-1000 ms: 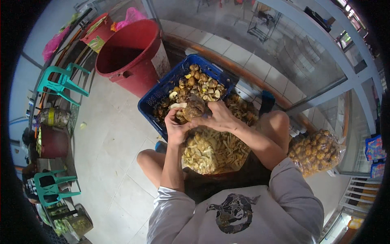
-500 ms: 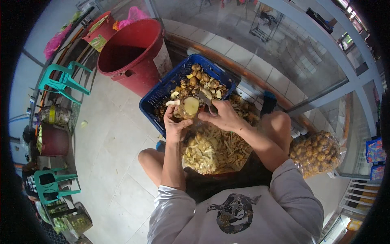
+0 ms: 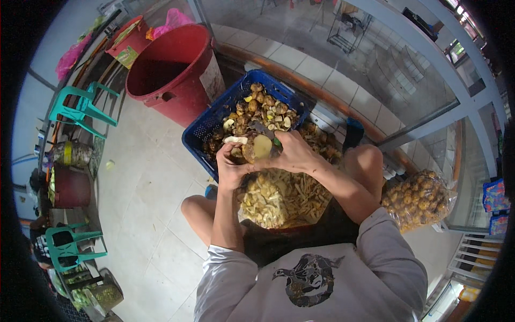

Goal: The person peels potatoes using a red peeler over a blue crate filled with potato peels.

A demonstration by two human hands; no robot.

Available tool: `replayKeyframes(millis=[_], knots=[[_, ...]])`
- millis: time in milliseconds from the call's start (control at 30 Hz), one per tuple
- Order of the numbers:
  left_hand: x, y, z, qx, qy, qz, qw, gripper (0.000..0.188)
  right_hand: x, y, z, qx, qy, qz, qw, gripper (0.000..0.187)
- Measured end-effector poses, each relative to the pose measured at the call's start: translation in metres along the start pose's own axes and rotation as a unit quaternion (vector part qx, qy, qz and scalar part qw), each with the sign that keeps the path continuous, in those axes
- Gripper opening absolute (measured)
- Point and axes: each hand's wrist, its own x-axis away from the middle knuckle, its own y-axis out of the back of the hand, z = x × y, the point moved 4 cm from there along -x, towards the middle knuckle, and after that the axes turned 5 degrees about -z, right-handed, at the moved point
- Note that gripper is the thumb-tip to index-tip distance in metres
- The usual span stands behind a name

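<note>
My left hand (image 3: 232,170) grips a large brown-skinned potato (image 3: 261,147), its cut face pale yellow. A white covering or strip (image 3: 236,140) lies along that hand's forefinger; I cannot tell which. My right hand (image 3: 292,152) is closed around a knife (image 3: 262,129), whose dark blade reaches over the top of the potato. Its handle is mostly hidden in the fingers. Beneath both hands stands a blue crate (image 3: 199,126) of brown potatoes and cut pieces. Between my legs are a clear bag of pale peeled chunks (image 3: 263,201) and a heap of peelings (image 3: 308,196).
A filled clear bag of brown potatoes (image 3: 417,199) sits by my right knee. A large red bin (image 3: 174,80) stands beyond the crate at the left. Green plastic chairs (image 3: 80,104) line the left side, and a glass partition (image 3: 397,70) runs along the far right.
The potato has shifted slightly right and turned, its cut face now nearer my right hand. The knife has swung from beside the potato to lie over its top.
</note>
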Motion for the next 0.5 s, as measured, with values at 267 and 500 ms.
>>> replayKeyframes(millis=[267,500], knots=[[-0.002,-0.005,-0.009,-0.034,-0.009,-0.053,0.998,0.071,0.006,-0.017,0.002,0.141,-0.066,0.059,0.986,0.075],[-0.003,-0.007,-0.011,-0.056,-0.003,-0.055,0.997,0.075,0.008,-0.020,-0.015,0.020,-0.035,-0.040,0.998,0.073]])
